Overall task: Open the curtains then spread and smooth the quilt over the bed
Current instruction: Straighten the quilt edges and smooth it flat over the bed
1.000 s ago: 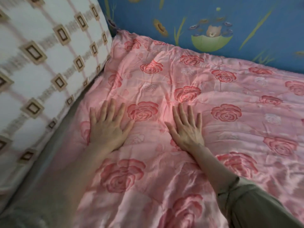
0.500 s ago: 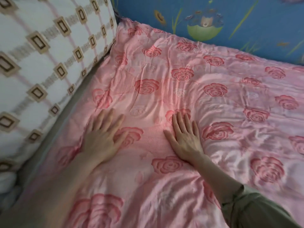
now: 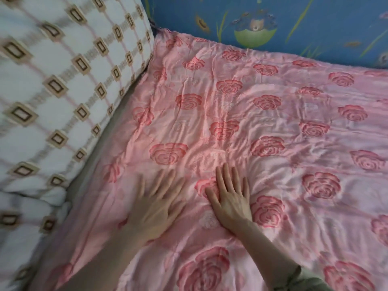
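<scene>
Held left hand (image 3: 155, 208), blurred, fingers spread flat, on the pink rose quilt (image 3: 262, 127) at 7 o'clock. Rested right hand (image 3: 231, 203) palm-down just beside it at 6 o'clock, fingers straight, gripping nothing. Saw quilt lying wrinkled across the middle through 3 o'clock, reaching blue wall (image 3: 325, 19) at 12, checked pillow (image 3: 63, 80) at 10.

Glossy creased satin-like quilt (image 3: 262, 127), matt woven cloth pillow (image 3: 63, 80)

Soft, dim light gives the quilt (image 3: 294, 131) a satin sheen; the left hand (image 3: 155, 208) is motion-blurred.
</scene>
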